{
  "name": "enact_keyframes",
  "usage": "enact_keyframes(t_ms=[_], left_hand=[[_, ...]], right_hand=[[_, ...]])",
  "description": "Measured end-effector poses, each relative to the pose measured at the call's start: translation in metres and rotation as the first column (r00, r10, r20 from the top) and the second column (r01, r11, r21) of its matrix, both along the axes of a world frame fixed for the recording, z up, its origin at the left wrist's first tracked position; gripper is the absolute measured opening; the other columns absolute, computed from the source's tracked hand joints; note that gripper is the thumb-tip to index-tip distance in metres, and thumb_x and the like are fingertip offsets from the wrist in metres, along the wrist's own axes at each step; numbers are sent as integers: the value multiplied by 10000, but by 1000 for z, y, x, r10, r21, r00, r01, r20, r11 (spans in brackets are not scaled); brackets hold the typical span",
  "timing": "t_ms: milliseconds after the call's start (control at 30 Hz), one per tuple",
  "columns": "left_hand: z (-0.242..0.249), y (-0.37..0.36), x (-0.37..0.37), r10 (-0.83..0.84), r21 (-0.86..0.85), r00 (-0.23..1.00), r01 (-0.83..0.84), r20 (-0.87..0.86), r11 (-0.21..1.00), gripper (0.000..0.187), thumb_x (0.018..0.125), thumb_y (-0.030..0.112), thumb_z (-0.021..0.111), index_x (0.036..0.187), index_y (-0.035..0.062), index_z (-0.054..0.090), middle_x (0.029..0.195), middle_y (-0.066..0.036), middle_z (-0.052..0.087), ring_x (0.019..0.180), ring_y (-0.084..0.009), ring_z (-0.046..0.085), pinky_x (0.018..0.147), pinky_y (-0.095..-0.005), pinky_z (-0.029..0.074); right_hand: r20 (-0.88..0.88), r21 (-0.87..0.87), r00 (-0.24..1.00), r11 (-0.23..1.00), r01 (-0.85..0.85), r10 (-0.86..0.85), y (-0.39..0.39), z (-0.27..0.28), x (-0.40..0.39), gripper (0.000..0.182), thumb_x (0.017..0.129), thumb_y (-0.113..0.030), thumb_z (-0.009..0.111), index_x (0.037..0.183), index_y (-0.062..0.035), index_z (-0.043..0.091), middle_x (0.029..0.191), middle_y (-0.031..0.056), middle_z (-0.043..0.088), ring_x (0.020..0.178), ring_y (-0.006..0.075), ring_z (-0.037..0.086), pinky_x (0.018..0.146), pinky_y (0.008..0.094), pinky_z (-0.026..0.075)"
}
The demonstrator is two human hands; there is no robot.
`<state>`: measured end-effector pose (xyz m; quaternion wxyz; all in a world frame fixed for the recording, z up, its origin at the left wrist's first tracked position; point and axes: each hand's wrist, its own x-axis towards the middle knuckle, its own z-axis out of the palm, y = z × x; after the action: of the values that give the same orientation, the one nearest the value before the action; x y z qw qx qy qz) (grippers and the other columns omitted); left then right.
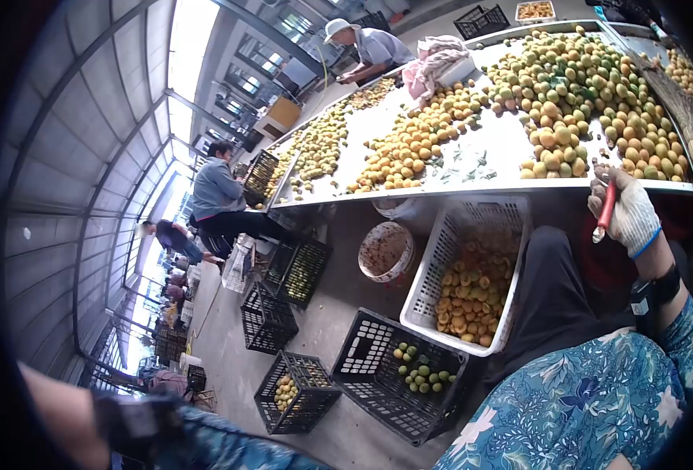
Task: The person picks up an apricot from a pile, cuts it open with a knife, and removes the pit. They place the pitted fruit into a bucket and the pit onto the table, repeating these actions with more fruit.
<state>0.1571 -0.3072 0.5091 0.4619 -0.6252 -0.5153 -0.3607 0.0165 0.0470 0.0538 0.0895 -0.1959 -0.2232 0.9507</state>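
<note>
In the head view my right hand [628, 211], in a white knitted glove, is closed around a red-handled tool [606, 207] with a metal end pointing down. Its fingertips are at the front edge of the white table [472, 188], right by a heap of yellow and green apricots [554, 137]. Below and left of this hand, halved orange apricots [472, 294] fill part of a white plastic crate [423, 294] beside my leg. My left hand [56, 403] reaches out at the lower left, past a black wristband; its fingers are cut off by the dark image edge.
A black crate [362, 345] with several green apricots stands beside the white one. A stained white bucket [385, 251] is under the table edge. More black crates [272, 317] line the floor at left. One person [374, 51] works across the table, another [219, 192] at its far end.
</note>
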Motion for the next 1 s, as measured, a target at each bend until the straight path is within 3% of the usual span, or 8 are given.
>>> enact_keyframes(t_ms=[100,200,267,367,467,633,767,1000], left_hand=[[-41,-66,-70,-223,-149,647,468,729,871,410,1011,290,359,1212,-1,567,1178,-210,612,1055,-293,634,1025,-470,439],[-179,-61,-169,-291,450,636,-100,715,888,326,970,292,501,1118,14,585,949,-109,664,785,-176,660,743,-335,563],[-256,-12,-194,-220,335,275,-502,936,797,235,943,264,542,992,43,607,803,-73,642,646,-171,620,644,-300,553],[-379,54,-253,-455,352,-209,-391,866,850,229,892,222,608,986,17,649,803,-89,655,639,-189,620,566,-305,520],[-478,135,-268,-256,248,-482,-81,838,965,265,880,264,636,974,17,645,779,-72,645,636,-165,609,582,-281,501],[-516,200,-246,231,-123,-130,554,964,824,249,919,249,563,984,19,630,812,-48,627,674,-142,591,616,-282,500],[-521,219,-256,371,-437,231,457,899,775,309,904,264,527,920,-24,638,761,-143,649,713,-224,625,687,-342,496],[-535,273,-273,504,-588,313,309,805,748,326,871,265,499,927,-23,641,867,-255,638,865,-404,614,783,-457,480]], right_hand=[[23,-10,999,999,-44,44,17,-13,10,253,969,-349,503,1076,-125,553,727,14,519,471,84,456,391,237,433],[56,-127,984,979,-159,167,29,-33,17,287,976,-391,438,877,-129,498,652,-8,501,406,71,403,347,225,306],[26,-156,972,961,-229,236,40,-46,17,222,958,-286,456,820,-112,466,643,-18,496,411,77,415,348,220,329],[79,41,996,998,-46,42,51,-45,16,125,935,-198,479,876,-87,480,665,-11,507,455,85,480,357,229,402],[-88,1,996,1000,12,-12,76,-58,12,200,973,-239,477,990,-50,541,712,2,566,499,83,540,415,235,489],[7,114,999,993,33,-34,40,-19,4,283,961,-399,507,1103,-161,564,689,-23,552,440,48,482,327,204,404],[172,280,983,953,-115,68,13,-28,-15,335,941,-508,488,1155,-255,532,588,-47,499,378,62,427,302,209,322],[189,236,980,966,-105,61,80,-83,-53,66,874,-164,578,919,-120,559,635,-33,515,432,62,435,316,199,310]])
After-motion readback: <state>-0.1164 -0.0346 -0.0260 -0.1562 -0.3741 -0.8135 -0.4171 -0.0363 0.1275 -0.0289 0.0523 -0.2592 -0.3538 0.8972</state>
